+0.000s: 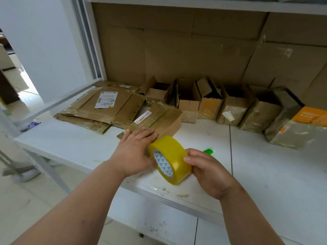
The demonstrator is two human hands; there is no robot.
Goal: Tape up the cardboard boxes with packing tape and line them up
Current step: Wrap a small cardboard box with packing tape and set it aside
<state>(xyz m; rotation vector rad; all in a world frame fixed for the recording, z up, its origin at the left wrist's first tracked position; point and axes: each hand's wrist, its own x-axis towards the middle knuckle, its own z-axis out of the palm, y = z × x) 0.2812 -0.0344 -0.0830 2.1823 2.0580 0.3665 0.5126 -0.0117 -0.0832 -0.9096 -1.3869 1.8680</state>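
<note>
Here we are in the taping step, with one small cardboard box (156, 121) pulled out near the front of the white worktop (265, 165). Our left hand (134, 149) lies flat on the box's near end, fingers straight, pressing it down. Our right hand (205, 168) grips the roll of yellow packing tape (169, 159), fingers curled round its outer face, the roll held upright just beside the left hand and touching or almost touching the box's near edge. Whether a strip is already drawn out and stuck down we cannot tell; clear film hardly shows against the cardboard.

Behind, a row of boxes (230, 105) stands against the back wall, several with flaps open, and flattened cardboard (100, 106) lies to the left. A small green object (208, 151) sits on the worktop behind the right hand; it may be a cutter, though too little shows.

Next, we judge, the roll must travel along the box's top seam while our left hand keeps the box from sliding. Then the tape needs cutting, and the box can join the row.
</note>
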